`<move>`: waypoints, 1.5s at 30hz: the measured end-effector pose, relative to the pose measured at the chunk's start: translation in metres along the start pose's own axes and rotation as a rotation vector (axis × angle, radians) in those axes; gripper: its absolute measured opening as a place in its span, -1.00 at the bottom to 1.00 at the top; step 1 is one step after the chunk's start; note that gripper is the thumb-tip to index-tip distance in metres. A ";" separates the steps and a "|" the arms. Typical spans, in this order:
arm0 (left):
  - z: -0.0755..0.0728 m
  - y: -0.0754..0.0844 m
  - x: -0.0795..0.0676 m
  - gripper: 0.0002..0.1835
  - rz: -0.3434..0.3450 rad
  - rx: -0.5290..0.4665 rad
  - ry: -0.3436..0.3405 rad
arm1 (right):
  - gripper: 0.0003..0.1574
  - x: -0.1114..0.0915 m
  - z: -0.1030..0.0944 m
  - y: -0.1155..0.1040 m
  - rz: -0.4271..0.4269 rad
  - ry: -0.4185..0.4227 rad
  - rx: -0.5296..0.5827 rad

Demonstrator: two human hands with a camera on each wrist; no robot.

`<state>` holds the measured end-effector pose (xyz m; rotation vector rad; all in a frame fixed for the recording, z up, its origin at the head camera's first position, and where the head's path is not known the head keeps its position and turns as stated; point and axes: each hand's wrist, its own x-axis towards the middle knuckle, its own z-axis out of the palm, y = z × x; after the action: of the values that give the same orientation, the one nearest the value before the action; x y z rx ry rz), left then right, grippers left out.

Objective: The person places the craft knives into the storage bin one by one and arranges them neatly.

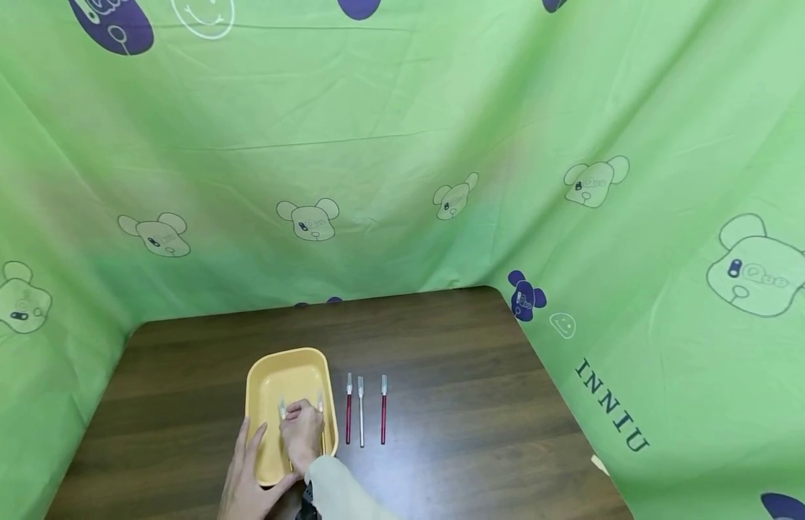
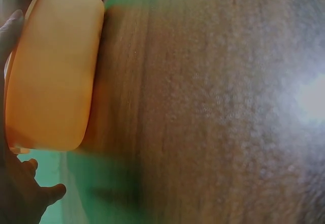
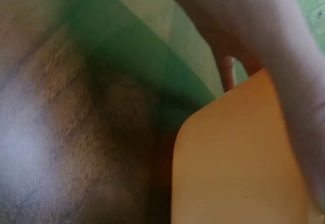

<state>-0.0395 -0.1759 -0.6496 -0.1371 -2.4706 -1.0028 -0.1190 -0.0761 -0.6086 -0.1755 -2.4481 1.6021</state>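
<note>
In the head view, my right hand (image 1: 302, 433) reaches into a yellow tray (image 1: 259, 368) and pinches a slim capped craft knife, its clear cap (image 1: 282, 409) toward the far end. A second craft knife (image 1: 323, 439) lies along the tray's right side, partly covered by that hand. My left hand (image 1: 246, 477) holds the tray's near left corner, thumb across the near wall and fingers spread along the left side. The left wrist view shows the tray's outer wall (image 2: 56, 71) beside the left hand (image 2: 20, 193). In the right wrist view, the right hand (image 3: 254, 16) arches over the tray wall (image 3: 233, 153).
Right of the tray, three capped craft knives lie side by side on the dark wooden table (image 1: 454, 404): a red one (image 1: 348, 419), a silver one (image 1: 361, 419) and another red one (image 1: 383, 419). A green patterned cloth (image 1: 376, 144) surrounds the table's back and sides.
</note>
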 end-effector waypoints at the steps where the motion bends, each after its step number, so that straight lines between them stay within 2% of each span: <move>1: 0.000 0.000 0.000 0.13 -0.002 0.002 -0.001 | -0.70 0.000 0.000 0.001 0.001 -0.003 -0.005; 11: -0.002 0.003 0.001 0.14 0.012 0.014 0.007 | -0.66 -0.001 0.000 -0.002 0.010 -0.032 -0.017; 19: -0.002 0.003 0.000 0.11 0.017 0.022 -0.001 | -0.61 -0.002 0.001 0.000 -0.007 -0.015 -0.077; 26: -0.001 0.003 0.001 0.12 0.011 0.019 -0.006 | -0.58 -0.001 0.003 0.002 -0.057 0.021 -0.152; 31: 0.000 0.002 0.001 0.14 0.031 0.007 0.015 | -0.57 -0.001 0.002 0.003 -0.038 -0.009 -0.120; 39: -0.002 0.005 0.000 0.12 -0.005 0.002 -0.005 | -0.60 0.000 -0.002 0.001 -0.006 -0.050 -0.073; 45: -0.002 0.007 0.001 0.13 -0.024 -0.004 -0.018 | -0.61 0.003 -0.007 -0.002 -0.015 -0.066 -0.068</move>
<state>-0.0381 -0.1726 -0.6433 -0.1177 -2.4920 -1.0209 -0.1199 -0.0699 -0.6037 -0.1170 -2.5492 1.5428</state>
